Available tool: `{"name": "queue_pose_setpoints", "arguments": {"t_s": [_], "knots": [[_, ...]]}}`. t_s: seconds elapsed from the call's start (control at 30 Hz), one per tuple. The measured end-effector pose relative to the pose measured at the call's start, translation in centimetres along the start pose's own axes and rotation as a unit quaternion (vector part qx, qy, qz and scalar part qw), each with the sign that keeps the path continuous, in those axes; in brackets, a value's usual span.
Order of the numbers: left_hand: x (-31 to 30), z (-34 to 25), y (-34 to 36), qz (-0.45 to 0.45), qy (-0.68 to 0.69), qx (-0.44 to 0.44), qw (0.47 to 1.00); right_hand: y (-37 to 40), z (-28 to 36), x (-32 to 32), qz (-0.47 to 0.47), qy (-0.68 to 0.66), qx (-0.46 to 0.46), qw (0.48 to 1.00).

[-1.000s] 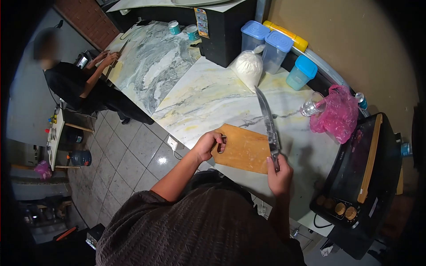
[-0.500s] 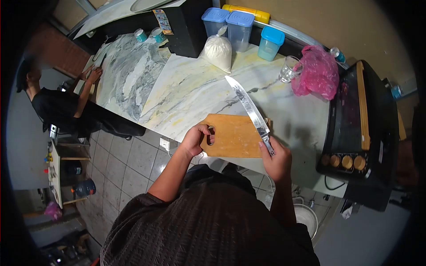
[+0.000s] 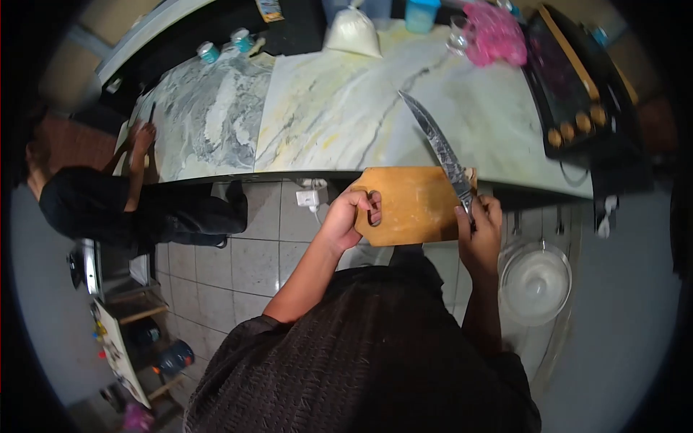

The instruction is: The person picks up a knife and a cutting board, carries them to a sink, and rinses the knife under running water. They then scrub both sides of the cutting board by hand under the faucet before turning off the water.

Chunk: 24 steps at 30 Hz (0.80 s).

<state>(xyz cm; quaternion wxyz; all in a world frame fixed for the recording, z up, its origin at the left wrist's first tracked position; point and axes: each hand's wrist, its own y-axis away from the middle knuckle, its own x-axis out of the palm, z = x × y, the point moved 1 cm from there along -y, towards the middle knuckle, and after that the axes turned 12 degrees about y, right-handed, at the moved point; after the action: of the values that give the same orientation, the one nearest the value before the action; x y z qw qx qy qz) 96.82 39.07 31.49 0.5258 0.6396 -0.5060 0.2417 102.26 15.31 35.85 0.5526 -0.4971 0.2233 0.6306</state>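
Observation:
My left hand (image 3: pixel 346 221) is closed round the handle end of a wooden cutting board (image 3: pixel 413 206), its fingers showing through the slot. The board is held up in front of me, near the counter's front edge. My right hand (image 3: pixel 479 234) grips a large kitchen knife (image 3: pixel 442 149) by its handle, at the board's right end. Its long blade points up and slightly left, over the counter, and crosses the board's upper right corner. Whether the right fingers also touch the board is hidden.
A marble-patterned counter (image 3: pixel 317 123) runs across. At its back are a bag of white powder (image 3: pixel 352 32), a pink plastic bag (image 3: pixel 496 35) and a glass (image 3: pixel 458 36). A black oven (image 3: pixel 570 86) stands right. Another person (image 3: pixel 94 206) works left. A round basin (image 3: pixel 535 283) sits low right.
My view has tilted lower, so the counter sits higher in it. The board and knife now appear farther right, with the board mostly in front of the counter's edge. Both grips look unchanged.

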Motion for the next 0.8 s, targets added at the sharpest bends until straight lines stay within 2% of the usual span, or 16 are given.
{"name": "queue_pose_setpoints", "arguments": {"t_s": [0.2, 0.23, 0.27, 0.33, 0.4, 0.43, 0.53, 0.57, 0.6, 0.67, 0.73, 0.8], "knots": [[-0.6, 3.9, 3.7, 0.017, -0.008, -0.146, 0.989, 11.4, 2.2, -3.3, -0.061, 0.076, 0.130, 0.987], [-0.7, 4.8, 3.9, 0.027, -0.020, -0.172, 0.984, 13.2, 2.3, -3.9, -0.044, 0.041, 0.180, 0.982], [-0.9, 5.9, 3.9, 0.056, -0.035, -0.205, 0.976, 14.8, 2.3, -4.6, -0.032, 0.002, 0.229, 0.973], [-0.6, 7.8, 4.2, 0.097, -0.068, -0.267, 0.956, 18.3, 2.2, -5.5, -0.055, 0.028, 0.266, 0.962], [0.6, 9.9, 4.7, 0.105, -0.094, -0.350, 0.926, 21.8, 2.7, -6.8, -0.039, 0.046, 0.346, 0.936], [0.9, 11.2, 4.9, 0.128, -0.113, -0.371, 0.913, 23.9, 2.8, -7.0, -0.083, 0.062, 0.361, 0.927], [3.7, 15.6, 6.9, 0.159, -0.211, -0.408, 0.874, 29.7, 4.0, -8.9, -0.130, 0.085, 0.457, 0.876], [3.6, 17.2, 7.2, 0.214, -0.182, -0.457, 0.844, 32.3, 4.1, -8.8, -0.159, 0.096, 0.475, 0.860], [4.5, 18.9, 8.5, 0.228, -0.199, -0.490, 0.817, 34.6, 4.8, -9.4, -0.182, 0.104, 0.509, 0.835], [6.4, 22.4, 11.9, 0.246, -0.275, -0.469, 0.802, 39.2, 6.8, -10.5, -0.234, 0.124, 0.545, 0.796], [6.7, 26.1, 15.3, 0.284, -0.294, -0.531, 0.742, 44.2, 9.3, -11.1, -0.264, 0.125, 0.603, 0.742], [6.1, 29.6, 19.6, 0.275, -0.342, -0.556, 0.706, 49.3, 12.3, -10.6, -0.309, 0.122, 0.647, 0.686]]}}
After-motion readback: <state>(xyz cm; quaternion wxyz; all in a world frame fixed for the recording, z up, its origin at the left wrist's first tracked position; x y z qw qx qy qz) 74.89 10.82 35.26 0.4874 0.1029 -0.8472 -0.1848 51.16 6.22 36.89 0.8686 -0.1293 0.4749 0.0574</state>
